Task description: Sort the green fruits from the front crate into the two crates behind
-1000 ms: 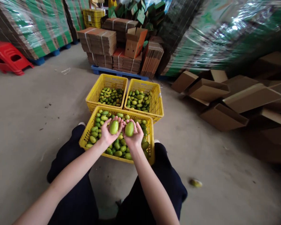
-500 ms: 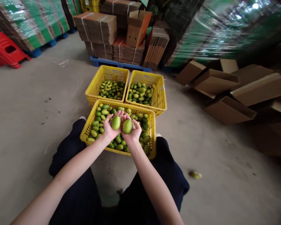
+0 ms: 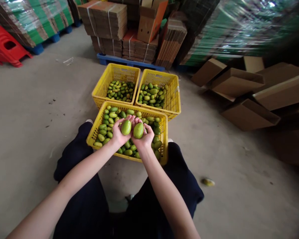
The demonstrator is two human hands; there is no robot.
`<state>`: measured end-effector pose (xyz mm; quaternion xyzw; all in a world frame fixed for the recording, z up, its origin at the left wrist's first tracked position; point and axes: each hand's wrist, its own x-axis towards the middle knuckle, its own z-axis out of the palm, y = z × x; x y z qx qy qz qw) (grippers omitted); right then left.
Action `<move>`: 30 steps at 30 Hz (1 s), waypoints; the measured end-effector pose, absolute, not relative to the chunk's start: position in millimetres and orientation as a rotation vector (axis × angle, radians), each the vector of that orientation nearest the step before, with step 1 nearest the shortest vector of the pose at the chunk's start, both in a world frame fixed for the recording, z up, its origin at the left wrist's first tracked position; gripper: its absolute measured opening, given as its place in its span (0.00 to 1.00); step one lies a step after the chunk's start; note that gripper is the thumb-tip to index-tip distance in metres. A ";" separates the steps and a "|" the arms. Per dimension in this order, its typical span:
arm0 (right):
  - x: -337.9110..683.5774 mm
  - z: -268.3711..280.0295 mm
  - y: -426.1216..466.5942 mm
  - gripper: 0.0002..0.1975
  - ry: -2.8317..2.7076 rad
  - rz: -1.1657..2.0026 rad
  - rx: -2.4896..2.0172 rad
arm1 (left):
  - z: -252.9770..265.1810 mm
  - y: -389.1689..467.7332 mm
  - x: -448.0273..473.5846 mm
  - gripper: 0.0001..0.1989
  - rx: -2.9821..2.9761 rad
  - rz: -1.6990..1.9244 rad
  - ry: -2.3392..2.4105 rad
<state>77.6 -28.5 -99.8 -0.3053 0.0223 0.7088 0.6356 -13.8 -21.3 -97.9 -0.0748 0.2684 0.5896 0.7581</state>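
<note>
Palm up over the near yellow crate (image 3: 164,146), my left hand (image 3: 117,135) cradles a smooth green oval fruit (image 3: 126,127). Beside it my right hand (image 3: 145,139) cups a second green oval fruit (image 3: 138,130), its fingers curled around the sides. The two hands touch or nearly touch at the fingers, and the fruits sit a small gap apart. Below them, the near crate holds many more green and yellowish fruits (image 3: 103,132), partly hidden by my hands and forearms. I cannot tell the exact kind of fruit.
Two more yellow crates, a left one (image 3: 99,89) and a right one (image 3: 175,99), stand behind, partly filled with similar fruit. One fruit (image 3: 208,182) lies on the floor at right. Cardboard boxes (image 3: 250,114), bundled cartons (image 3: 107,20) and a red stool (image 3: 8,46) stand around.
The view has shifted slightly, so the crates and surroundings appear a little higher and further right. Both hands still hold their fruits in nearly the same pose.
</note>
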 end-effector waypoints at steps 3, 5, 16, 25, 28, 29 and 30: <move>77.5 -100.0 -28.6 0.08 0.081 1.621 -0.707 | -98.1 -22.0 -13.5 0.12 -0.172 1.276 0.590; 77.5 -98.7 -29.0 0.08 0.114 1.626 -0.712 | -97.8 -22.2 -13.0 0.09 -0.189 1.269 0.585; 78.7 -104.1 -26.4 0.06 0.054 1.656 -0.741 | -95.9 -24.8 -14.9 0.09 -0.110 1.253 0.528; 75.8 -111.0 -21.7 0.10 0.015 1.642 -0.846 | -99.0 -25.0 -10.5 0.09 -0.188 1.231 0.587; 74.4 -107.8 -22.4 0.11 -0.002 1.651 -0.847 | -98.4 -23.1 -10.8 0.08 -0.210 1.220 0.602; 73.8 -106.5 -22.7 0.12 0.004 1.653 -0.844 | -98.6 -22.3 -11.1 0.08 -0.212 1.220 0.604; 73.2 -105.2 -23.0 0.12 0.015 1.656 -0.840 | -98.9 -21.5 -11.5 0.08 -0.212 1.221 0.606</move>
